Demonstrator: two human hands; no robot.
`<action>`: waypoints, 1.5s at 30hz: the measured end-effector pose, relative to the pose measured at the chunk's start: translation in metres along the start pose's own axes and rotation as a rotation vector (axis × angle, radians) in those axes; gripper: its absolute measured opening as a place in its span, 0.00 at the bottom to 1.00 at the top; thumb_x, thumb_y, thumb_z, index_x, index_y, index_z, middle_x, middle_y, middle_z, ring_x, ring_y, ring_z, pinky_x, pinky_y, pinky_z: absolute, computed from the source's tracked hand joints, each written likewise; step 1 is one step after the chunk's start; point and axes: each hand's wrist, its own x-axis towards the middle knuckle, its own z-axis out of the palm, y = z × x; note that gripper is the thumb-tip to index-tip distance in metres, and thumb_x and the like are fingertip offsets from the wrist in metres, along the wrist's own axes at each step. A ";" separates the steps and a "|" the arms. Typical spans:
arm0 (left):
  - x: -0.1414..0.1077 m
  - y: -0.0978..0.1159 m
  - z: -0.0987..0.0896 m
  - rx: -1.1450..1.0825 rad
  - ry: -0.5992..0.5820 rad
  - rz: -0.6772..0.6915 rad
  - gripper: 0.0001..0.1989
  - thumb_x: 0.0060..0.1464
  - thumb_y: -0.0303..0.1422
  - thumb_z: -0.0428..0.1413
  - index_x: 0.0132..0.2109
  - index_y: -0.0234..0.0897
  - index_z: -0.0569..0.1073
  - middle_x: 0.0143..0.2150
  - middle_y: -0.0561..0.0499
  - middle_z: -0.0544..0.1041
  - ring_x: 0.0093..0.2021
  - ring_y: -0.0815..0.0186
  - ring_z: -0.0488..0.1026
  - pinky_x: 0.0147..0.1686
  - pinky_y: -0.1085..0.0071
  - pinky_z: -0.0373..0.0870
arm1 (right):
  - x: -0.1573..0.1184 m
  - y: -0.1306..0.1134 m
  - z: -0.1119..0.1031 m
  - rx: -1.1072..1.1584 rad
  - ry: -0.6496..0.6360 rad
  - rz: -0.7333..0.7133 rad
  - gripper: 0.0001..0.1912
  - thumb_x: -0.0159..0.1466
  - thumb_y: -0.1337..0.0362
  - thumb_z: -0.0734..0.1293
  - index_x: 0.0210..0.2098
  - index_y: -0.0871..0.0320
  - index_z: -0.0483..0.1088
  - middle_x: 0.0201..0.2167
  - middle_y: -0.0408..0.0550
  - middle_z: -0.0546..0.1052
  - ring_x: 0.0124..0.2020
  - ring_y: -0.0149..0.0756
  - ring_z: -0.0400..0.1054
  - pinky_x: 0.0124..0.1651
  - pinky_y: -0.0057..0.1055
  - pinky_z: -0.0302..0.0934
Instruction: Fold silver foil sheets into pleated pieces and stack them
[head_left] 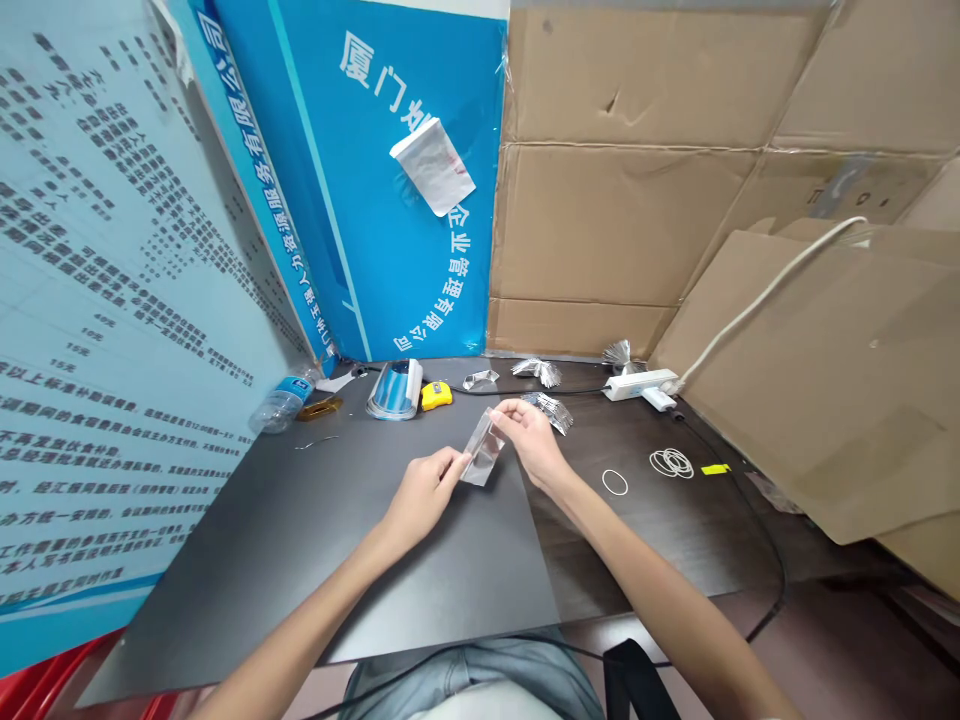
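My left hand [424, 490] and my right hand [529, 440] pinch a small clear plastic bag [481, 452] between them, above a dark grey mat [300, 560]. The bag has a silvery sheen, and its contents cannot be made out. Beyond my right hand lies a bundle of silver foil bags [547, 410], close to my fingers but apart from them. Another silver bag [538, 372] rests farther back on the dark table [592, 560].
At the back stand a yellow tape measure [436, 395], a blue-and-clear container [394, 390] and a fallen water bottle [283, 402]. Rubber bands [671, 462] and a white power strip [630, 384] lie to the right. Cardboard sheets [810, 380] and a blue poster [375, 200] form the walls.
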 end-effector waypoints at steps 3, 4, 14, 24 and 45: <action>-0.004 0.002 -0.011 0.034 -0.061 0.011 0.23 0.70 0.46 0.48 0.31 0.38 0.74 0.26 0.53 0.74 0.28 0.65 0.68 0.34 0.70 0.60 | 0.006 -0.016 -0.012 -0.056 -0.202 -0.003 0.18 0.57 0.52 0.77 0.34 0.59 0.72 0.30 0.44 0.75 0.31 0.31 0.69 0.38 0.29 0.65; -0.003 0.004 -0.015 0.012 -0.077 0.006 0.22 0.69 0.46 0.49 0.33 0.38 0.76 0.28 0.52 0.77 0.30 0.64 0.71 0.34 0.70 0.62 | 0.008 -0.022 -0.015 -0.103 -0.313 0.011 0.18 0.58 0.52 0.77 0.34 0.59 0.72 0.29 0.44 0.76 0.30 0.31 0.69 0.37 0.29 0.65; 0.029 0.021 -0.010 -0.533 0.034 -0.220 0.19 0.53 0.42 0.67 0.46 0.34 0.78 0.37 0.47 0.81 0.37 0.62 0.78 0.39 0.69 0.74 | -0.003 -0.056 0.007 -0.816 -0.340 -0.420 0.13 0.68 0.60 0.69 0.51 0.54 0.75 0.51 0.51 0.77 0.51 0.41 0.71 0.54 0.39 0.65; 0.022 -0.001 0.004 -1.145 -0.001 -0.640 0.13 0.47 0.32 0.70 0.38 0.38 0.75 0.38 0.50 0.80 0.40 0.68 0.79 0.40 0.74 0.76 | -0.039 -0.001 0.001 -1.470 -0.273 -0.917 0.14 0.74 0.69 0.58 0.48 0.53 0.76 0.44 0.51 0.82 0.44 0.42 0.70 0.42 0.41 0.55; 0.015 -0.013 -0.008 -0.953 -0.227 -0.487 0.17 0.49 0.38 0.72 0.44 0.36 0.81 0.37 0.49 0.81 0.39 0.70 0.77 0.42 0.77 0.71 | -0.033 0.028 -0.019 -1.272 -0.353 -0.813 0.17 0.74 0.67 0.59 0.47 0.53 0.80 0.28 0.48 0.78 0.29 0.34 0.70 0.36 0.33 0.59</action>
